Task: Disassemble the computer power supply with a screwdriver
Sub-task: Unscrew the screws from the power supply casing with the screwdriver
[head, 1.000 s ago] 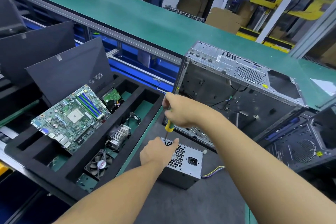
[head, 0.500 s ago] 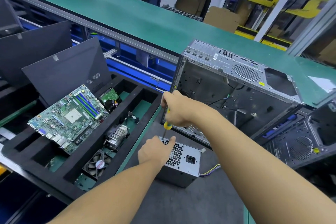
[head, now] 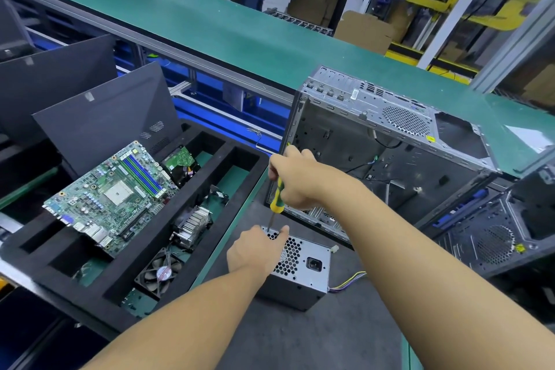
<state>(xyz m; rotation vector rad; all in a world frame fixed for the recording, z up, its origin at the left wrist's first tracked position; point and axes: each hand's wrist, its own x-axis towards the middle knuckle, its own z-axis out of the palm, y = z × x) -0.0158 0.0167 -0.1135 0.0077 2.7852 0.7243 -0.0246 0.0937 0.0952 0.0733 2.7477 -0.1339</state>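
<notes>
My left hand [head: 255,252] and right hand [head: 303,180] are both bare. Forearms are bare too, wrists included, along their full visible length. Left arm shows near-left of the power supply [head: 303,267], right arm near-right. The right looks bulkier, being closer to the lens.

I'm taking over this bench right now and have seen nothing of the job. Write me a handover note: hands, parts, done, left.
Right hand grips the screwdriver upright, tip at the far-left corner of the power supply.
Left hand holds that same corner, steadying the unit.
The power supply sits on the grey mat in front of the open computer case.
Done: supply is out of the case.
Left: its casing is closed; how far this screw is out cannot be seen.
</notes>
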